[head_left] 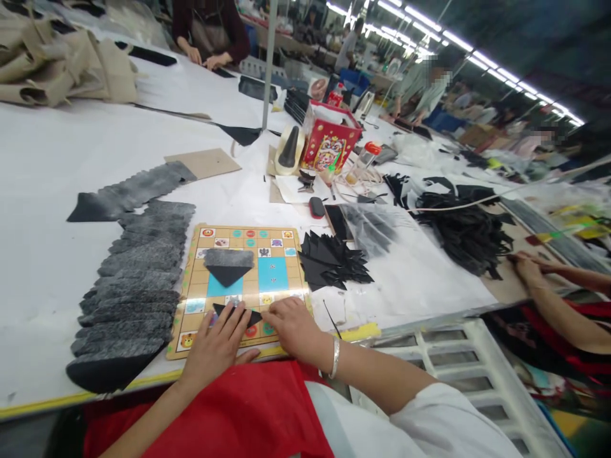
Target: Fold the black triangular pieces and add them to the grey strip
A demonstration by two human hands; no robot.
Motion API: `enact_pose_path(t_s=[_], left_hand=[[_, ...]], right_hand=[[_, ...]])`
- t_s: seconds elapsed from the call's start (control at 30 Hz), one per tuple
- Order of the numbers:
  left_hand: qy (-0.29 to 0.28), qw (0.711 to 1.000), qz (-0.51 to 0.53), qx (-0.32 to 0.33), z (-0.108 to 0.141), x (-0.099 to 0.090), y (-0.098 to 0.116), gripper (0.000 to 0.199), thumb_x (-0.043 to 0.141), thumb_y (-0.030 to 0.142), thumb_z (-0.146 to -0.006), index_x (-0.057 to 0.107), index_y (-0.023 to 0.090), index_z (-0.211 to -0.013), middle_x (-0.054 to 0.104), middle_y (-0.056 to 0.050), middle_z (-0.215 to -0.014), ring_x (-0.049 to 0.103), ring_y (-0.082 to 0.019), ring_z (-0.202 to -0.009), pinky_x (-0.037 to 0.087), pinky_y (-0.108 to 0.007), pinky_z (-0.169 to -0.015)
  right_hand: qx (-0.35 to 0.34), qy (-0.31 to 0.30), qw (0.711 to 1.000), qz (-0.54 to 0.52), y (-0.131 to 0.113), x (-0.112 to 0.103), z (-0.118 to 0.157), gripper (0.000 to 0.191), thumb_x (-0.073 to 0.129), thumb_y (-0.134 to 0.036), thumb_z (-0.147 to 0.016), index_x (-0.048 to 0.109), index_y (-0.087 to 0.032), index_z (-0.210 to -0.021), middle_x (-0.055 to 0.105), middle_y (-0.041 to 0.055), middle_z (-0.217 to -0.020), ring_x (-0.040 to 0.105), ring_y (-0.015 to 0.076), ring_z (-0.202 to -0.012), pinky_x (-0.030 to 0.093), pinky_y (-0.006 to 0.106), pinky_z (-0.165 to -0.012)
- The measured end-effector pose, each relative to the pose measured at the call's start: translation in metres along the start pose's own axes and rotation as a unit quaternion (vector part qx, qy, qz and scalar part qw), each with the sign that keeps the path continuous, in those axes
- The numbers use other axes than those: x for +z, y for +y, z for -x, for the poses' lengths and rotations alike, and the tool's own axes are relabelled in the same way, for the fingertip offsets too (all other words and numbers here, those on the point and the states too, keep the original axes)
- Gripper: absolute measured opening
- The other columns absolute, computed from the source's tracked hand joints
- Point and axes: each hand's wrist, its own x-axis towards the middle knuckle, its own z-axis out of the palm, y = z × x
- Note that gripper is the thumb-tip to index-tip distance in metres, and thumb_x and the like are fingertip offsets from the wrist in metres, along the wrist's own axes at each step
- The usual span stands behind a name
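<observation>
A black triangular piece of leather-like material (252,319) lies on the game board (191,280) near its front edge. My left hand (214,343) rests flat on that piece with its fingers stretched out. At the piece's right corner, the curled fingers of my right hand (296,327) close on the tip. Farther up the board lies a grey-topped black piece (229,264) with its point toward me. A pile of black triangular pieces (331,261) sits right of the board. Left of it, grey fuzzy-faced pieces (138,286) overlap in a long row.
Behind the board stand a red gift box (331,137), a tape roll (289,149) and a red-lidded jar (365,159). Black strips (468,229) are heaped at right, near a co-worker's hand (525,267). A metal pole (270,63) rises from the table. Tan material (62,67) is piled at back left.
</observation>
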Motion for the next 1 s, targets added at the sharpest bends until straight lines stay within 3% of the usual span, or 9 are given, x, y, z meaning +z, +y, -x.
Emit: enact_pose_path(t_s=[0.13, 0.27, 0.37, 0.53, 0.67, 0.77, 0.87, 0.93, 1.0], left_hand=[[0.014, 0.999, 0.007, -0.029, -0.004, -0.005, 0.005, 0.072, 0.037, 0.059, -0.087, 0.027, 0.014, -0.143, 0.047, -0.014, -0.137, 0.044, -0.026, -0.127, 0.017, -0.046, -0.111], [0.007, 0.997, 0.044, -0.068, -0.015, -0.018, 0.003, 0.061, 0.036, 0.046, -0.092, 0.029, 0.01, -0.14, 0.047, -0.017, -0.136, 0.044, -0.023, -0.127, 0.031, -0.042, -0.106], [0.011, 0.995, 0.051, -0.09, -0.027, -0.027, -0.009, 0.047, 0.038, 0.037, -0.093, 0.04, 0.012, -0.132, 0.051, -0.014, -0.134, 0.042, -0.023, -0.128, 0.03, -0.044, -0.107], [0.008, 0.991, -0.012, -0.131, -0.051, -0.026, -0.035, 0.036, 0.045, 0.028, -0.09, 0.051, 0.012, -0.122, 0.055, -0.013, -0.128, 0.047, -0.027, -0.121, 0.033, -0.045, -0.104], [-0.063, 0.992, -0.035, -0.105, -0.068, -0.025, -0.045, 0.023, 0.046, 0.012, -0.086, 0.059, 0.011, -0.104, 0.063, -0.013, -0.107, 0.056, -0.026, -0.101, 0.045, -0.038, -0.086], [-0.098, 0.99, -0.045, -0.094, -0.075, -0.031, -0.047, 0.018, 0.045, 0.007, -0.082, 0.06, 0.014, -0.088, 0.062, -0.011, -0.091, 0.056, -0.025, -0.087, 0.046, -0.036, -0.073], [-0.092, 0.988, -0.052, -0.109, -0.076, -0.035, -0.05, 0.016, 0.046, 0.008, -0.083, 0.059, 0.016, -0.082, 0.06, -0.008, -0.084, 0.055, -0.024, -0.079, 0.044, -0.035, -0.068], [-0.077, 0.988, -0.043, -0.123, -0.075, -0.035, -0.052, 0.016, 0.045, 0.01, -0.085, 0.059, 0.017, -0.083, 0.06, -0.007, -0.082, 0.055, -0.023, -0.078, 0.043, -0.034, -0.067], [-0.064, 0.989, -0.028, -0.128, -0.073, -0.035, -0.052, 0.016, 0.044, 0.013, -0.087, 0.059, 0.018, -0.083, 0.06, -0.005, -0.08, 0.055, -0.022, -0.076, 0.042, -0.033, -0.067]], right_hand=[[0.095, -0.016, 0.992, -0.078, -0.002, -0.002, -0.022, 0.012, 0.049, -0.027, -0.09, 0.058, -0.019, -0.094, 0.059, 0.0034, -0.087, 0.05, 0.0156, -0.084, 0.032, 0.027, -0.072], [0.081, -0.049, 0.993, -0.075, -0.003, -0.004, -0.034, 0.006, 0.058, -0.026, -0.085, 0.057, -0.02, -0.082, 0.061, 0.0015, -0.082, 0.053, 0.0151, -0.079, 0.03, 0.027, -0.068], [0.096, -0.049, 0.994, -0.004, 0.019, -0.011, -0.032, 0.009, 0.055, -0.023, -0.085, 0.058, -0.019, -0.078, 0.062, 0.0028, -0.077, 0.055, 0.0169, -0.075, 0.028, 0.028, -0.064], [0.195, -0.007, 0.973, 0.124, 0.067, -0.027, -0.027, 0.019, 0.046, -0.023, -0.089, 0.058, -0.017, -0.076, 0.06, 0.0056, -0.074, 0.054, 0.0187, -0.071, 0.026, 0.03, -0.061], [0.172, 0.032, 0.978, 0.114, 0.057, -0.022, -0.038, 0.018, 0.049, -0.032, -0.089, 0.059, -0.018, -0.087, 0.059, 0.0061, -0.082, 0.052, 0.0195, -0.08, 0.03, 0.03, -0.066], [0.134, 0.034, 0.982, 0.132, 0.055, -0.015, -0.049, 0.01, 0.052, -0.025, -0.087, 0.059, -0.018, -0.088, 0.059, 0.007, -0.086, 0.05, 0.0199, -0.08, 0.03, 0.031, -0.066], [0.153, 0.037, 0.973, 0.17, 0.071, -0.022, -0.053, 0.012, 0.049, -0.012, -0.084, 0.059, -0.016, -0.081, 0.059, 0.0085, -0.08, 0.049, 0.0209, -0.076, 0.03, 0.033, -0.067], [0.17, 0.065, 0.968, 0.174, 0.079, -0.031, -0.055, 0.013, 0.048, -0.012, -0.085, 0.061, -0.015, -0.08, 0.06, 0.0104, -0.082, 0.05, 0.0225, -0.079, 0.031, 0.034, -0.069], [0.135, 0.093, 0.978, 0.132, 0.072, -0.035, -0.061, 0.014, 0.049, -0.018, -0.087, 0.062, -0.014, -0.09, 0.061, 0.0114, -0.091, 0.051, 0.0232, -0.085, 0.034, 0.035, -0.075]])
